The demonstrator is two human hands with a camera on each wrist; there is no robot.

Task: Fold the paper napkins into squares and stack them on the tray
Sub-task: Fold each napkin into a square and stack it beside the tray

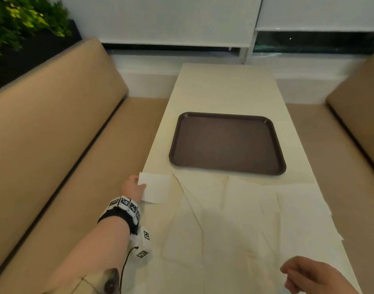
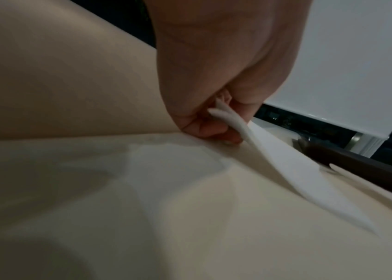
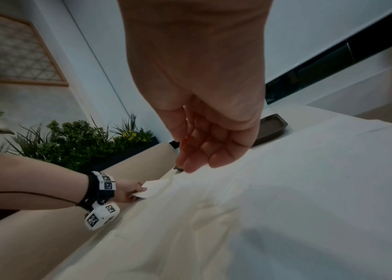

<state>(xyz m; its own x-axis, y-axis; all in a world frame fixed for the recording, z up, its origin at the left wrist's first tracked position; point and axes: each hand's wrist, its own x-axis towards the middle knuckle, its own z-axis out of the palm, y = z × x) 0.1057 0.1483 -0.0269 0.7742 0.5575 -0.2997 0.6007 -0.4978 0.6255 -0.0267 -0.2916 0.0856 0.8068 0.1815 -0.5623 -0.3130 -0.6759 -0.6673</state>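
A café or restaurant booth, probably; two tan padded benches (image 1: 54,115) face each other across a narrow cream table (image 1: 224,90); a brown serving tray (image 1: 227,143) sits on it; a planter of greenery (image 1: 22,20) tops one backrest; roller blinds (image 1: 171,20) cover the window.

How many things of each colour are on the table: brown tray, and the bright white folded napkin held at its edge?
Brown: 1, the tray.
Bright white: 1, the napkin, pinched by the left hand.
Total: 2. The flat cream sheets overlap too much to count.

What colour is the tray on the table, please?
The tray is dark brown, plain; clearest in the head view.
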